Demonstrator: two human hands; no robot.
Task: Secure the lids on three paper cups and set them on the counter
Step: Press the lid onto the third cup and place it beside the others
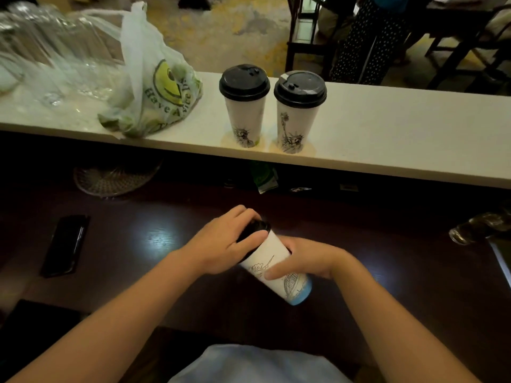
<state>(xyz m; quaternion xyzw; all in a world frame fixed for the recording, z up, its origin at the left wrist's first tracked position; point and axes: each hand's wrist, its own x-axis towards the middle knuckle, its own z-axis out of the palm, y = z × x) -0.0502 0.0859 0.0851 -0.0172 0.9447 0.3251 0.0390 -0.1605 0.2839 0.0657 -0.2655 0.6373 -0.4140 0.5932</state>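
Two paper cups (244, 106) (297, 111) with black lids stood upright side by side on the pale counter (387, 128), close together but apart, each printed with a dark line drawing near its base. To their left on the same counter slumped a white plastic bag (154, 89) bearing a yellow smiley face and the words "Have A Nice Day", and clear plastic wrapping (49, 56) lay further left.

Below the counter, over the dark wooden desk (138, 239), both hands held the third cup (272, 261), which was tilted with its top away from the person and to the left, its blue-banded base nearer and to the right. The left hand (221, 244) was curled over the black lid (253, 228) at the cup's top, fingers (240, 214) draped across the far side of the lid and the thumb lying along the rim where lid met paper. The right hand (307, 258) was wrapped around the cup's lower body, its thumb (276, 273) pressed flat on the printed side facing the camera, the other fingers hidden behind the cup. Whether the lid was fully seated could not be told.

A black phone (66, 244) lay flat on the desk well to the left of the hands.
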